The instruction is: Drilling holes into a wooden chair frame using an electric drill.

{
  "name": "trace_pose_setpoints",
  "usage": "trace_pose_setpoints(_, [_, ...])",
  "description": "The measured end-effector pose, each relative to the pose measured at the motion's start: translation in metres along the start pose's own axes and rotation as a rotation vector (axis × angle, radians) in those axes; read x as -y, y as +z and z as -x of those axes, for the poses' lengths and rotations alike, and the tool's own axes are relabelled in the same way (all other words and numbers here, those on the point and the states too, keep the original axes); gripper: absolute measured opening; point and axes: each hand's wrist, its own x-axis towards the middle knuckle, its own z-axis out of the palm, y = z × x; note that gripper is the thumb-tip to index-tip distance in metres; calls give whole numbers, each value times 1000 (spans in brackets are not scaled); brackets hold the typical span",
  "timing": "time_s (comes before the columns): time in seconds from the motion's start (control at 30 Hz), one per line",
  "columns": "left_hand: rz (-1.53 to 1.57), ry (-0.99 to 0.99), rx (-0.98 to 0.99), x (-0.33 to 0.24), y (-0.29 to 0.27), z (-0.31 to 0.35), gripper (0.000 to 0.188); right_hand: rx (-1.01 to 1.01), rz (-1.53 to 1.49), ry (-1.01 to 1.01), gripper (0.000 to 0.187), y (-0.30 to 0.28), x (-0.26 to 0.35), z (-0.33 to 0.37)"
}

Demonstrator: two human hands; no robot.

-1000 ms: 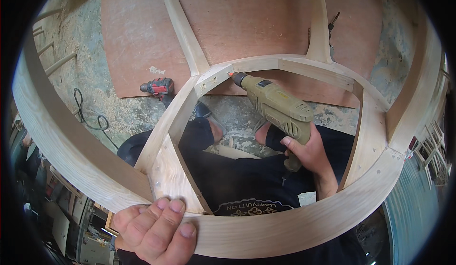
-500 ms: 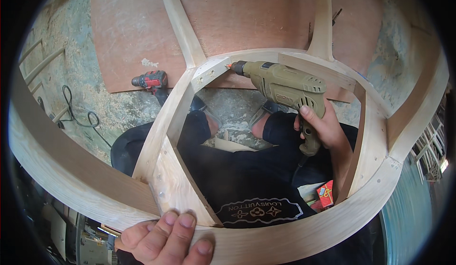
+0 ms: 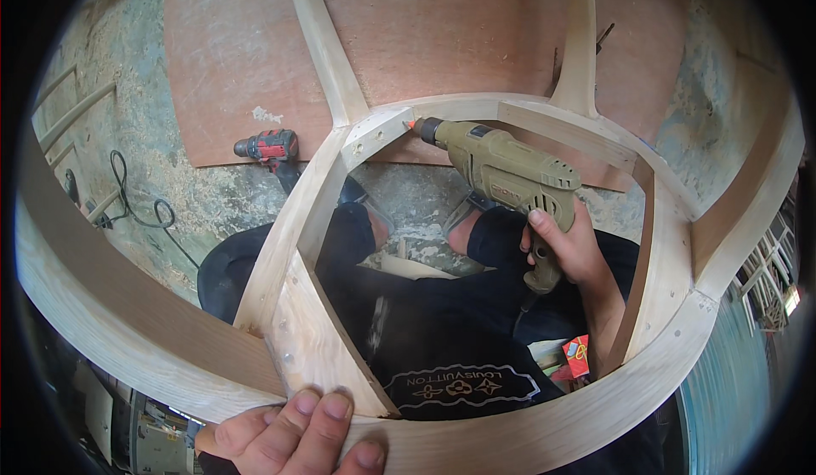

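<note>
A pale wooden chair frame [image 3: 527, 435], with curved rails and legs, stands over my lap. My left hand [image 3: 293, 437] is closed over its near rail, fingers lying across the top beside a triangular corner brace. Through the frame's opening, my right hand [image 3: 571, 235] grips the handle of an olive-green corded power drill [image 3: 510, 164]. The drill points left, its orange-tipped bit against or very near the inner face of a far-side corner block [image 3: 380, 135]. Holes show in that block. Whether the bit is in the wood, I cannot tell.
A red and black cordless drill [image 3: 274, 146] is on the left, beyond the frame. Flat brown board [image 3: 229, 58] covers the floor ahead. A black cable [image 3: 127, 194] loops on the left floor. A red box [image 3: 576, 358] shows by my right forearm.
The drill's handle and my right hand have shifted slightly down and to the left, changing the drill's tilt a little. My left hand stays on the near rail.
</note>
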Motion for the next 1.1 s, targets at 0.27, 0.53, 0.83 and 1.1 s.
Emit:
trace_pose_setpoints(0.27, [-46,74,-88,7,6,-1,21,29,5,42,33,-6,6,-4])
trace_pose_setpoints(0.53, [-73,88,-163,7,12,-2,19,-9,191,-85,49,11,13,2])
trace_pose_setpoints(0.83, [-66,73,-139,7,12,-6,21,-1,226,-144,57,25,17,10])
trace_pose_setpoints(1.1, [-64,127,-116,10,9,-4,26,-31,206,-112,55,26,15,8])
